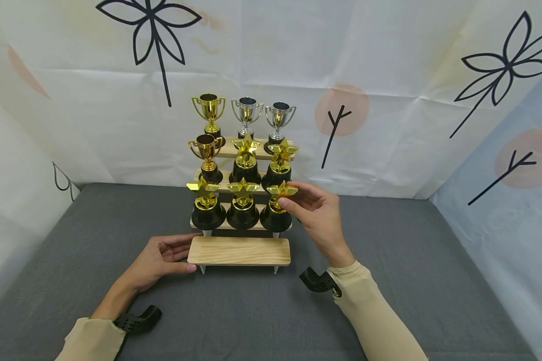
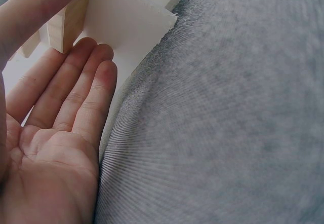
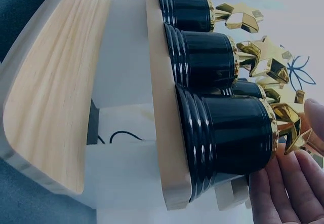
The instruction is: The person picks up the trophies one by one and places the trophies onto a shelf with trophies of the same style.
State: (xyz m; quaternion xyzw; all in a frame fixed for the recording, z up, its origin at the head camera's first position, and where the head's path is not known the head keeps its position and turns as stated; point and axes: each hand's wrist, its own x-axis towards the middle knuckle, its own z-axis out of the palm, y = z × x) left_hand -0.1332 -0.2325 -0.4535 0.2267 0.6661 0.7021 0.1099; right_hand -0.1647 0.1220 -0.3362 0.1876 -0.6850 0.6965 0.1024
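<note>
A stepped display stand (image 1: 239, 250) with light wooden shelves and white side supports is in the middle of the head view. My right hand (image 1: 318, 215) pinches the gold star trophy (image 1: 275, 219) at the right end of the lowest occupied shelf. In the right wrist view, its black base (image 3: 230, 133) is over the shelf, with thumb and fingers around the star. At the left end of the bare bottom shelf, my left hand (image 1: 164, 255) rests with fingers extended. The left wrist view has those fingertips right at the wooden shelf edge (image 2: 63, 29) and white support.
Two more star trophies (image 1: 242, 210) share that shelf. Behind them are further star trophies (image 1: 245, 165), gold cups (image 1: 209, 108) and silver cups (image 1: 247, 113). A grey cloth (image 1: 235, 321) covers the table; a patterned white sheet (image 1: 271, 50) hangs behind.
</note>
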